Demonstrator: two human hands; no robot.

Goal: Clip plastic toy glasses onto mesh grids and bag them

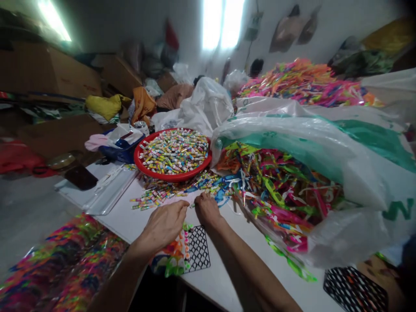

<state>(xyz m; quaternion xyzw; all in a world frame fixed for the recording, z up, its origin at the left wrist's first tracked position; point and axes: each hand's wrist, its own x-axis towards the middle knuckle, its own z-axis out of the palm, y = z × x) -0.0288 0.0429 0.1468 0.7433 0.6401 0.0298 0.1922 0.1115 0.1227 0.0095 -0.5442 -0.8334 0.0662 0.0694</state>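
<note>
My left hand and my right hand meet over the white table, fingers curled and pinched close together at a small coloured piece between them that I cannot name. Just beyond my fingertips lies a scatter of small colourful tubes. A red round tray heaped with the same small tubes stands behind that. Under my wrists lies a black mesh card with colourful parts.
A large white and green plastic sack spills bright plastic strips at the right. A clear flat tray lies left. A clear bag of colourful pieces sits at lower left. Boxes and bags fill the back.
</note>
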